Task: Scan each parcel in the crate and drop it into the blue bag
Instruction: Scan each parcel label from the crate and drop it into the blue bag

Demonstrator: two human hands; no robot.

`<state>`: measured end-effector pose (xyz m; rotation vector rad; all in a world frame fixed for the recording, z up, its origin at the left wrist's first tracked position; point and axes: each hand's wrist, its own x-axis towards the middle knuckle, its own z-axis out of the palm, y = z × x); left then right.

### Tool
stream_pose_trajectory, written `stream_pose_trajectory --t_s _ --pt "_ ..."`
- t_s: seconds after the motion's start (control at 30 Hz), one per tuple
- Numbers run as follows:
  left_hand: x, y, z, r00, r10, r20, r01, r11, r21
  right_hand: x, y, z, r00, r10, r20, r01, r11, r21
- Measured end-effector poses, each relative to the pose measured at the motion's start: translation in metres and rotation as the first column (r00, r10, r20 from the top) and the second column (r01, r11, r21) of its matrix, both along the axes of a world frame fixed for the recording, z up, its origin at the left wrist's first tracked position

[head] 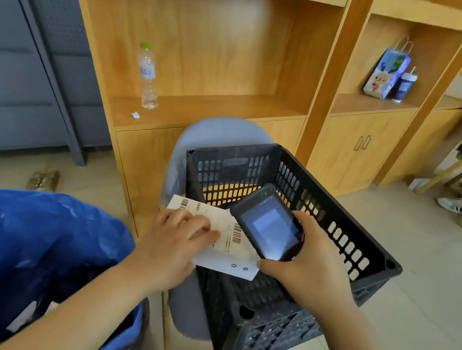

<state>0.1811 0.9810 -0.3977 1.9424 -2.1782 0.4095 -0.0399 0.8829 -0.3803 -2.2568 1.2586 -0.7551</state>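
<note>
A flat white parcel with barcode labels is held over the left rim of the black plastic crate. My left hand grips the parcel from the left, fingers spread on its top. My right hand holds a dark handheld scanner with a lit screen, tilted over the parcel's right barcode. The blue bag stands open at the lower left, beside my left forearm. The crate's floor is mostly hidden by the parcel and my hands.
The crate rests on a grey chair in front of wooden shelving. A water bottle stands on the shelf, with a paper gift bag and a cup further right. Tiled floor lies to the right.
</note>
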Motion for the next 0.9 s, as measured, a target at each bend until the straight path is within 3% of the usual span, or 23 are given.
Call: stream_pose_trajectory --t_s 0.1,0.27,0.37,0.43,0.57,0.67,0.8,0.9 --pt "0.005 0.000 -0.002 0.998 0.021 -0.062 -0.019 0.999 0.026 0.007 0.002 -0.004 1.000 0.017 -0.027 -0.016 1.000 0.006" --pt "0.018 0.001 -0.014 0.935 0.081 -0.344 -0.065 0.996 0.057 0.012 0.002 -0.010 0.999 0.028 -0.042 -0.026 0.999 0.045" --pt "0.019 0.003 -0.020 0.933 0.091 -0.348 -0.097 0.995 0.001 0.015 0.002 -0.012 0.998 0.031 -0.056 -0.027 0.998 0.061" --pt "0.021 0.003 -0.021 0.886 0.201 -0.419 -0.201 0.979 0.045 0.015 0.000 -0.013 0.997 0.029 -0.070 -0.025 0.998 0.063" --pt "0.027 0.000 -0.027 0.621 0.349 -0.702 -0.336 0.928 0.164 0.013 -0.001 -0.015 0.996 0.018 -0.088 -0.012 0.998 0.067" --pt "0.030 -0.004 -0.024 0.362 0.407 -0.839 -0.356 0.892 0.279 0.012 -0.002 -0.015 0.996 0.016 -0.093 -0.009 0.997 0.078" --pt "0.034 -0.005 -0.016 0.101 0.449 -0.888 -0.308 0.863 0.401 0.013 -0.002 -0.012 0.995 0.005 -0.097 0.001 0.998 0.057" --pt "0.039 0.000 -0.010 -0.157 0.459 -0.874 -0.271 0.831 0.485 0.011 -0.001 -0.011 0.991 -0.026 -0.132 0.030 0.999 0.030"
